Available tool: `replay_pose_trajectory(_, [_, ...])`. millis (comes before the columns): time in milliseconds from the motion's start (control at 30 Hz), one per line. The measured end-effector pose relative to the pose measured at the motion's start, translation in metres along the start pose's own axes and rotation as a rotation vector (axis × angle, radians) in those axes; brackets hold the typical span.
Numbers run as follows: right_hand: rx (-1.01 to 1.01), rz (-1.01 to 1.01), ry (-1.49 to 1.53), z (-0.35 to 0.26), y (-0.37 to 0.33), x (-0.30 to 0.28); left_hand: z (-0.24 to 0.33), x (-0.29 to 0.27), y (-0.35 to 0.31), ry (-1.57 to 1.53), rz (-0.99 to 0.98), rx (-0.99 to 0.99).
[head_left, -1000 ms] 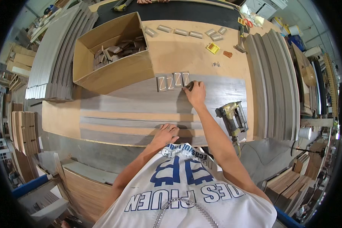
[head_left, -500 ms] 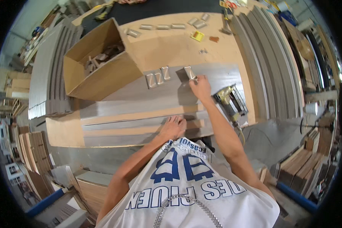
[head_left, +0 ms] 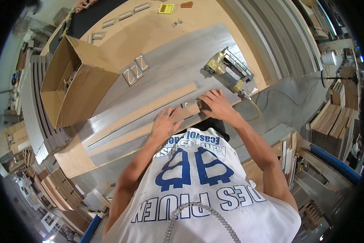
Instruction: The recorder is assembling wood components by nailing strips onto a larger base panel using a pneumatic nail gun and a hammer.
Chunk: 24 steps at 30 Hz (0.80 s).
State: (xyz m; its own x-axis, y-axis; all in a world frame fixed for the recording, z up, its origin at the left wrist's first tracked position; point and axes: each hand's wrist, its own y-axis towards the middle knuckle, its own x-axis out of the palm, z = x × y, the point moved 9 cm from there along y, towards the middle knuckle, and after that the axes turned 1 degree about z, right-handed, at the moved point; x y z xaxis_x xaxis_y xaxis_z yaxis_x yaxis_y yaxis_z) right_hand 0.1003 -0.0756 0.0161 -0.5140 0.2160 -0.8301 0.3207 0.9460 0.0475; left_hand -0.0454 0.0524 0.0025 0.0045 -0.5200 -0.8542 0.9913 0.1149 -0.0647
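My left hand (head_left: 167, 121) lies open, fingers spread, across the narrow grey strips (head_left: 139, 126) along the table's near edge. To its right, the curled fingers of my right hand (head_left: 219, 105) are on a small dark-sided block (head_left: 203, 105), partly hidden by them, at the strips' right end. Beside that block, between the hands, is a small light patch with a pale curved outline. Three small grey blocks with pale zigzag outlines (head_left: 135, 69) stand in a row on the wide grey panel (head_left: 165, 65). A nail gun (head_left: 228, 69) rests on the panel beyond my right hand.
An open cardboard box (head_left: 93, 87) with scraps stands at left, beside stacked grey boards (head_left: 38, 93). More long boards (head_left: 267, 36) line the right side. Loose nails (head_left: 177, 23) and a yellow case (head_left: 165, 8) lie farther back. Another person's hand (head_left: 84, 4) shows at top left.
My right hand has brought a small block from the panel's far part down to the strips near my left hand. My left hand's fingers have spread, and the view has turned.
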Motion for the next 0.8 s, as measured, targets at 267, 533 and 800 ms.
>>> replay_pose_trajectory(267, [-0.001,0.001,-0.008,0.012,0.001,0.005,0.008,0.014,0.013,0.071,0.084,0.028])
replay_pose_trajectory(533, [-0.004,0.014,0.027,0.01,0.004,-0.001,0.007,0.015,0.022,0.05,0.064,-0.041])
replay_pose_trajectory(800, [-0.015,0.02,0.033,0.011,0.006,-0.002,0.007,0.015,0.023,0.078,0.064,-0.025])
